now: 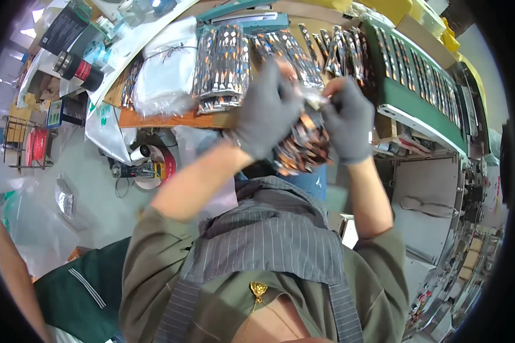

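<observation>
At frame centre our gloved left hand and right hand are both clamped on a bundle of foil sachets; light, floppy and slippery, we judge; best gripped mid-stack.

Sachet bundle behind blurred hands

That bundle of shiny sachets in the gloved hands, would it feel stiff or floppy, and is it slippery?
Probably floppy: the sachet bundle fans out and sags below the left hand. Likely slippery too, since the foil looks glossy, which may be why both the left and right hand clamp it in gloves. It seems light for its size, as it is held up in the air.
</observation>
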